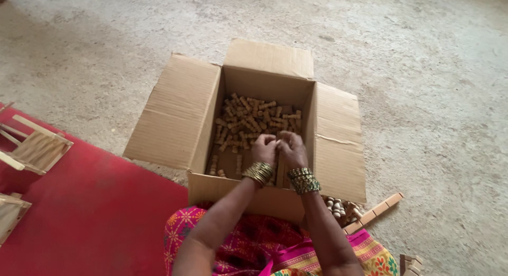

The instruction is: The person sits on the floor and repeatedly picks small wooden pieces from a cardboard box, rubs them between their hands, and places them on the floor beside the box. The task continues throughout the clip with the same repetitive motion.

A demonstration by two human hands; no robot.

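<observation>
Head view: a seated person reaches both arms into an open cardboard box (180, 117) set on a bare concrete floor (423, 70), its four flaps folded out. The left hand (263, 148) and right hand (291, 149) meet just above the box's near wall, fingers curled inward and touching; they seem to pinch something small between them, though the piece itself is hidden by the fingers. Stacked bangles (258, 173) ring both wrists.

Small turned wooden pegs (248, 120) lie heaped toward the far wall of the box, with a few strays (214, 167) along the near left corner. They look light, hard and rigid, short cylinders with grooved waists that would roll if dropped; each is best taken at the middle between thumb and two fingertips, or scooped by the handful, since nothing about them looks fragile. Dry wood should not slip.

By the box's near right corner, on the floor, sits a loose cluster of paler wooden beads (338, 207) beside a flat slat (375, 210), and a few more wooden bits (410, 263) lie at the lower right edge of the picture. A red mat (95, 212) covers the floor at left, where slatted wooden frames (34, 146) rest along its left edge. Bright pink patterned cloth (248, 244) drapes the person's lap against the box's near wall.
</observation>
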